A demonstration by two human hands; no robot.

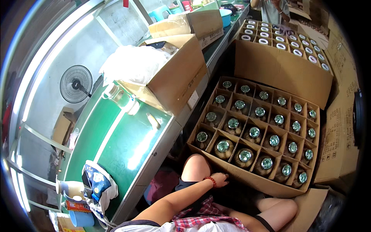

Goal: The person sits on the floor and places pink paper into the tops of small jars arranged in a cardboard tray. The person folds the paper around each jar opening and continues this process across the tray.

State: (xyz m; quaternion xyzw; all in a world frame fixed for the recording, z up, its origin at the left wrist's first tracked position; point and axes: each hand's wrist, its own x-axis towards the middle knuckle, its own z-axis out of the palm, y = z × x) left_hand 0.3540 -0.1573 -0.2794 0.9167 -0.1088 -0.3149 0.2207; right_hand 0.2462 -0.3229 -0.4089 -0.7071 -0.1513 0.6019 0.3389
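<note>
In front of me stands an open cardboard carton [251, 181] with cardboard dividers. Each visible compartment holds a clear glass bottle [245, 156] topped by a round, faceted, greenish stopper. My left hand [219, 179], with a red bead bracelet at its wrist, is low by the carton's near side, just beyond my knee. Its fingers look curled together, and whatever they hold, if anything, is hidden. Of my right arm, only a part shows at the lower edge, beside my thigh; the right hand itself is out of sight.
Behind stands another divided carton [284, 63] with white ring-shaped tops, and a person [275, 11] beyond it. A green-topped bench [133, 135] runs along the left, carrying a jug [121, 98], open boxes [174, 81] and a cloth bag [99, 185]. Tall cardboard [338, 143] borders the right.
</note>
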